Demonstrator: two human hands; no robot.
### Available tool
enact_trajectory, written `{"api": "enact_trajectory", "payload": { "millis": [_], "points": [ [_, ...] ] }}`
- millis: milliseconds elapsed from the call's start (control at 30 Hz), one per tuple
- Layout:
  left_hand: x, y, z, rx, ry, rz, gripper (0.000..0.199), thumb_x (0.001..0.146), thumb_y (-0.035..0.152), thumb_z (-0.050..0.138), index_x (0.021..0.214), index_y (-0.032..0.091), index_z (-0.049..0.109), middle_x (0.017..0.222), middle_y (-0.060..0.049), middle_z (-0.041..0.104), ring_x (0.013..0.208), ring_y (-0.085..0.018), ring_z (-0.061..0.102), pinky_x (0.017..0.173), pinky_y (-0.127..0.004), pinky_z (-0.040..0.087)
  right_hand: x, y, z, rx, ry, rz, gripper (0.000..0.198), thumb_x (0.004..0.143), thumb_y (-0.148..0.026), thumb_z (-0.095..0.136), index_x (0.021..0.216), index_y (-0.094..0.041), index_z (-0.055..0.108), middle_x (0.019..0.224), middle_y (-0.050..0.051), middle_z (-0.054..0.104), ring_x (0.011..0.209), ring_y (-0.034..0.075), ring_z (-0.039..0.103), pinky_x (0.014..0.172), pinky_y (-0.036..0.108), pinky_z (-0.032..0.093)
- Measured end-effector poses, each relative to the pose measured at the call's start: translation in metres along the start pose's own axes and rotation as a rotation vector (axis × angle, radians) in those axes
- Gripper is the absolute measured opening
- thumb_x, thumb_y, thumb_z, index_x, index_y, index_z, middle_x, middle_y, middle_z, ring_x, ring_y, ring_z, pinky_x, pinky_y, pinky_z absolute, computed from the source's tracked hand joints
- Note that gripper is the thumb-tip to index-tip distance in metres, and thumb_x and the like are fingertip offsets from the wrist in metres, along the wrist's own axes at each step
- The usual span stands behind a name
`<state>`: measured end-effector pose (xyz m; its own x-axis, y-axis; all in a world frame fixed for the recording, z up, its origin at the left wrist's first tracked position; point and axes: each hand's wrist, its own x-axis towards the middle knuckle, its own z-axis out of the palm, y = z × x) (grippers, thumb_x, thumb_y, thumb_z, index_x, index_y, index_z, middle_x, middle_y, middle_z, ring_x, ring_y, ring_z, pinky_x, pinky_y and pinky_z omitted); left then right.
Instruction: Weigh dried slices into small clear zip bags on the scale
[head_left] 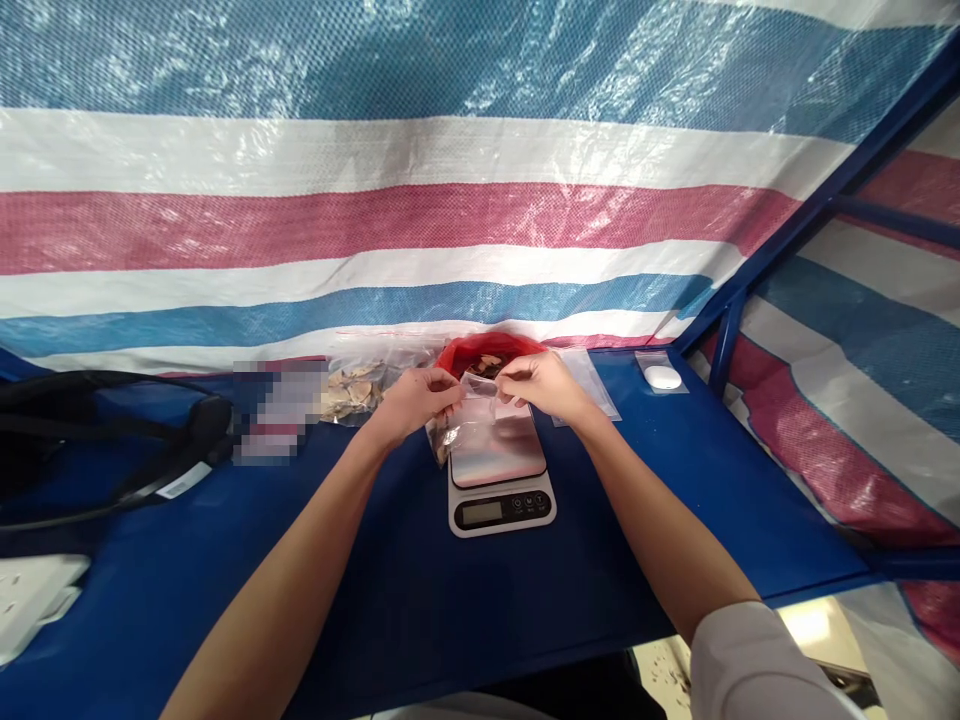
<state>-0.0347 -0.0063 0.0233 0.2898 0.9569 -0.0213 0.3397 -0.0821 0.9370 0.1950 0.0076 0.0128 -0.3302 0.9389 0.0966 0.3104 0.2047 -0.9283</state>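
Observation:
My left hand (421, 400) and my right hand (541, 384) each pinch one side of the top of a small clear plastic bag (477, 408). The bag hangs above the metal plate of a white kitchen scale (499, 455); whether it touches the plate I cannot tell. Just behind my hands, a red bag (499, 346) stands with its mouth apart, showing dried brown pieces (489, 364). Left of my left hand lies a larger clear bag of dried, pale brown slices (352, 388). Another clear bag with darker contents (442, 440) rests at the scale's left edge, partly hidden.
Flat clear bags (592, 388) lie right of the red bag. A white, rounded object (663, 377) sits on a bag farther right. At left are a black strap (202, 430) and a white power strip (34, 600) on the blue table (405, 620). Striped sheeting (375, 220) rises behind.

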Motion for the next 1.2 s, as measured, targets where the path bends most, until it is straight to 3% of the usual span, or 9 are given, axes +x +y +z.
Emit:
{"api": "enact_trajectory", "payload": {
  "millis": [133,367,533,867,1033,1200],
  "points": [
    [0.0,0.001,0.008,0.083,0.075,0.037,0.037,0.082,0.053,0.07,0.069,0.018,0.072,0.057,-0.001,0.065,0.051,-0.013,0.056,0.048,-0.024,0.044,-0.002,-0.004,0.004,0.004,-0.038,-0.008,0.012,0.078,-0.027,0.069,0.072,-0.019,0.075,0.071,0.002,0.074,0.063,0.016,0.072,0.051,0.021,0.057],
    [0.002,0.002,0.016,0.143,0.125,0.056,0.023,0.08,0.039,0.07,0.069,0.019,0.072,0.056,0.001,0.064,0.052,-0.013,0.054,0.053,-0.025,0.042,-0.003,-0.005,0.004,-0.073,-0.06,-0.048,0.02,0.082,-0.037,0.072,0.085,-0.019,0.081,0.077,0.003,0.074,0.061,0.015,0.07,0.048,0.021,0.057],
    [0.002,0.001,0.008,0.245,0.118,0.074,0.022,0.078,0.039,0.069,0.072,0.018,0.073,0.065,0.0,0.068,0.061,-0.015,0.058,0.059,-0.027,0.044,-0.003,-0.004,0.001,-0.117,-0.05,-0.059,0.012,0.081,-0.024,0.068,0.076,-0.019,0.078,0.07,0.002,0.073,0.058,0.014,0.067,0.049,0.021,0.055],
    [0.001,0.007,-0.01,0.448,0.103,0.131,0.014,0.073,0.033,0.069,0.073,0.019,0.069,0.072,-0.002,0.071,0.066,-0.019,0.063,0.065,-0.03,0.047,-0.003,0.0,-0.014,-0.161,-0.086,-0.06,0.015,0.08,-0.026,0.066,0.07,-0.018,0.074,0.067,0.001,0.07,0.058,0.014,0.064,0.052,0.022,0.052],
    [0.001,0.004,-0.013,0.406,0.007,0.208,0.025,0.083,0.043,0.065,0.087,0.019,0.07,0.089,-0.005,0.074,0.08,-0.021,0.068,0.076,-0.034,0.054,-0.001,0.002,-0.019,-0.177,-0.113,-0.069,0.015,0.082,-0.028,0.066,0.075,-0.018,0.075,0.071,0.001,0.072,0.059,0.013,0.064,0.055,0.023,0.05],
    [0.001,0.0,-0.016,0.383,-0.107,0.254,0.061,0.082,0.061,0.072,0.13,0.023,0.066,0.132,-0.01,0.07,0.114,-0.03,0.068,0.098,-0.04,0.054,-0.001,0.004,-0.023,-0.218,-0.11,-0.113,0.02,0.087,-0.033,0.067,0.081,-0.018,0.079,0.071,0.001,0.072,0.061,0.014,0.064,0.058,0.025,0.048]
  ]
}}
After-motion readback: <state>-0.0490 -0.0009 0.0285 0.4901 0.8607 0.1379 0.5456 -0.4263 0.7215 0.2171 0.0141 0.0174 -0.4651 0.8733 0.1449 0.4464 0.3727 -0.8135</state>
